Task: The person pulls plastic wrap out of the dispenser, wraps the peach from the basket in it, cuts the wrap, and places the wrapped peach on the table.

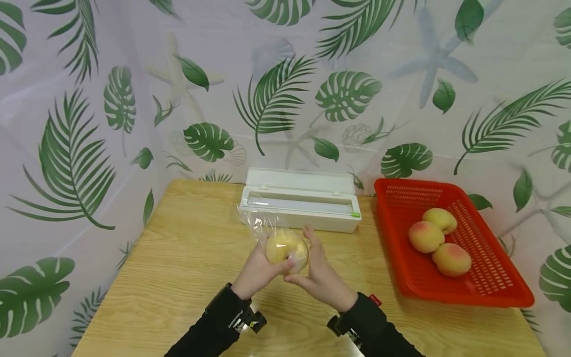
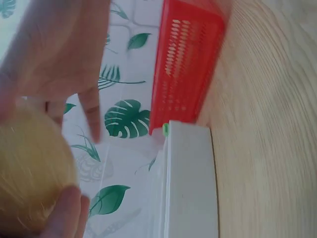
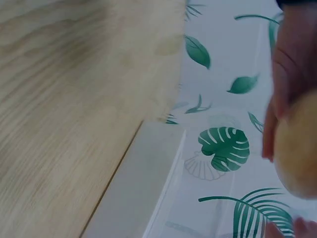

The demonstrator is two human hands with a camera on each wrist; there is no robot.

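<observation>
A yellow peach (image 1: 277,244) in clear plastic wrap is held up over the table by my left hand (image 1: 255,271), its thumb across the near side. Loose plastic wrap (image 1: 257,218) sticks out past the fingers at the upper left. My right hand (image 1: 327,282) is at the fruit's right side, fingers spread and fairly straight; whether its thumb touches is unclear. In the left wrist view the wrapped peach (image 2: 32,168) fills the lower left, below the right hand (image 2: 64,49). The right wrist view shows the peach (image 3: 299,148) and left hand (image 3: 294,59) at the right edge.
Behind the hands sits a white plastic-wrap dispenser box (image 1: 303,219), lid raised, with a green slider (image 1: 356,214) at its right end. To the right, a red basket (image 1: 397,248) holds three peaches (image 1: 426,236). A leaf-patterned cloth (image 1: 285,99) hangs behind the wooden table (image 1: 178,258).
</observation>
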